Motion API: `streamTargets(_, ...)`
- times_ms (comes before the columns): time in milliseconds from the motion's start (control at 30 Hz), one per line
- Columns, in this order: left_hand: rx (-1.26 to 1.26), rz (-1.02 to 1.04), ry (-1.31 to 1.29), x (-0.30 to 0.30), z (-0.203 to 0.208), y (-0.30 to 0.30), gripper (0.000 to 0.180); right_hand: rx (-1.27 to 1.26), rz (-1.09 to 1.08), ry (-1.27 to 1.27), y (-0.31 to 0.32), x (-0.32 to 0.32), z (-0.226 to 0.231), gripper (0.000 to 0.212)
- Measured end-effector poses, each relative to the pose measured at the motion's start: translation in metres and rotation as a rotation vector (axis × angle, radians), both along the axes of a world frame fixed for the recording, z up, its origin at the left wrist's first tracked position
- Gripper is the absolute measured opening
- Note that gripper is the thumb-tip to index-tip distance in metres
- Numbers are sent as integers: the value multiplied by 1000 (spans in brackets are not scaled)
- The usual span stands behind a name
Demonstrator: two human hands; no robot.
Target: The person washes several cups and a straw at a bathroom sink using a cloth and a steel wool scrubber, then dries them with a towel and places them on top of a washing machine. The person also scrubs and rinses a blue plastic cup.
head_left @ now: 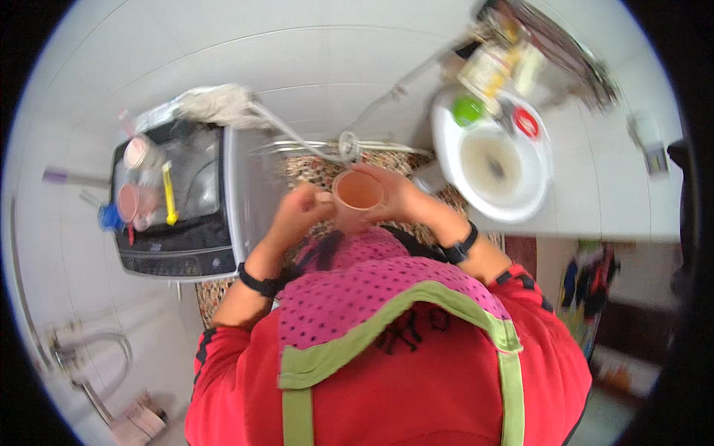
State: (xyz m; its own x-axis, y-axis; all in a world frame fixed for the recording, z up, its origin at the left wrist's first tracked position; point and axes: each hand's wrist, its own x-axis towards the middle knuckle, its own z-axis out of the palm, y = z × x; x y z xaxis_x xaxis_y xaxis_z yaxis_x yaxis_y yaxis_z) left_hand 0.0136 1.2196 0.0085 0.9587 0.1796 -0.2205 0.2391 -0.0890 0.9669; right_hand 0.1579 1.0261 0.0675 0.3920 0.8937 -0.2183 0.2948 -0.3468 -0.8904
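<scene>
A pinkish-orange mug [360, 191] is held in front of my body, its open top facing up. My left hand [299, 210] is closed at the mug's handle on the left side. My right hand [398, 197] wraps around the right side of the mug, with fingers along its far rim. The inside looks plain orange-brown; whether liquid is in it, I cannot tell. Motion blurs the hands slightly.
At left stands a washing machine [178, 256], with a pink cup [128, 199], a whitish cup [140, 152], a yellow long-handled utensil [169, 195] and a cloth [219, 105] on top. A white washbasin [513, 215] at right holds cloudy water; a green object [467, 110] and red ring-shaped object [526, 123] sit on its rim.
</scene>
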Motion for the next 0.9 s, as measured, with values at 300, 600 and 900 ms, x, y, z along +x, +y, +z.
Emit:
streamTargets(300, -882, -338, 149, 51, -22, -48, 75, 369, -388, 41, -57, -4, -13, 92)
streamTargets(600, -1048, -45, 86, 101, -29, -108, 80, 255, -132, 183, -166, 80, -55, 76)
streamTargets(900, -1067, 419, 64, 101, -42, -176, 71, -570, -425, -485, -395, 267, -235, 65)
